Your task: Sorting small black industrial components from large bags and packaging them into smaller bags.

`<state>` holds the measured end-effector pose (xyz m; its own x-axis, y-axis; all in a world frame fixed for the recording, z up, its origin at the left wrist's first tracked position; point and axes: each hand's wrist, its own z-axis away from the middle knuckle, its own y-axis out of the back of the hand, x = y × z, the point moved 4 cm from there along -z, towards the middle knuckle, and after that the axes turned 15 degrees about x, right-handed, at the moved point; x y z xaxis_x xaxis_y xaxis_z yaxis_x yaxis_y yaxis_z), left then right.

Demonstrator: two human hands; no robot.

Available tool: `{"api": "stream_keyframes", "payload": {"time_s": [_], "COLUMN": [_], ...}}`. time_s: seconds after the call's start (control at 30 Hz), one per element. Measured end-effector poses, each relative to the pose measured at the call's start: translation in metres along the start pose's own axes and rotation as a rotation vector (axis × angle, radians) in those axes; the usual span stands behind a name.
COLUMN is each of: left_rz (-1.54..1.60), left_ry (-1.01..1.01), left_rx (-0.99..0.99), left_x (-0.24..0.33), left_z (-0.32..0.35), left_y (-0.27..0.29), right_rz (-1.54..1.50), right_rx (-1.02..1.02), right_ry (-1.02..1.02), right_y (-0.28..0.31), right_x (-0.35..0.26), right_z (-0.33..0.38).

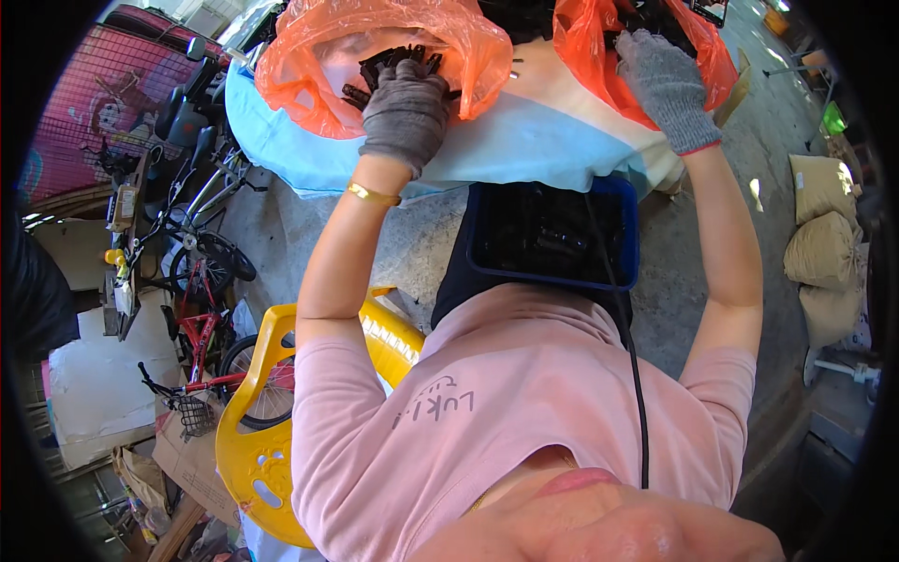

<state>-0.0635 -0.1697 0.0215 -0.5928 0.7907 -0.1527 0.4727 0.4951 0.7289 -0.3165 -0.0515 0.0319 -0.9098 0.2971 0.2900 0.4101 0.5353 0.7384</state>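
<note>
Left hand (405, 110), grey knit glove, is down in the mouth of the left orange plastic bag (309, 66), fingers curled over a bunch of small black parts (393, 64); looks like a grip on a handful, but the palm side is hidden. Right hand (667, 86), same kind of glove, is pressed on the edge of the right orange plastic bag (581, 47), fingers bent into the plastic, apparently pinching it open; more dark parts show inside. Both bags sit on a table under a cloth in light blue, white and peach bands (524, 131). Just below the table edge, in front of the person, is a dark blue plastic crate (626, 234) with black parts already lying in it. Judgement: step in hand is grabbing parts out of the left bag. Next move needs the left grip kept closed and carried down over the crate without snagging the thin bag film; loose pieces could drop between table and crate. Packaging otherwise: tan filled sacks (822, 245) stacked at far right, flattened cardboard (98, 375) at lower left, yellow plastic chair (257, 440) beside the person. Labels not readable.
</note>
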Motion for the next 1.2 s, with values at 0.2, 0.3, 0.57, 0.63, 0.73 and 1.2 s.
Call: {"api": "stream_keyframes", "payload": {"time_s": [0.2,0.3,0.57,0.63,0.73,1.2], "left_rz": [0.873,1.426,1.626,1.687,1.726,1.463], "left_ry": [0.550,0.963,1.269,1.274,1.153,0.938], "left_rx": [0.409,0.123,-0.180,-0.263,-0.478,-0.571], "left_x": [-0.015,0.001,0.051,0.070,0.082,0.090], "left_z": [0.026,0.041,0.090,0.088,0.085,0.083], "left_y": [0.030,0.045,0.036,0.036,0.044,0.048], "right_rz": [-0.039,-0.104,-1.175,-1.350,-1.564,-1.622], "right_rx": [0.027,-0.031,0.174,0.073,-0.121,-0.207], "right_ry": [0.227,0.192,-0.590,-0.708,-0.903,-0.984], "right_y": [0.012,0.010,0.070,0.071,0.068,0.065], "right_x": [-0.020,-0.017,-0.039,-0.063,-0.082,-0.098], "right_z": [0.021,0.031,0.057,0.073,0.086,0.099]}}
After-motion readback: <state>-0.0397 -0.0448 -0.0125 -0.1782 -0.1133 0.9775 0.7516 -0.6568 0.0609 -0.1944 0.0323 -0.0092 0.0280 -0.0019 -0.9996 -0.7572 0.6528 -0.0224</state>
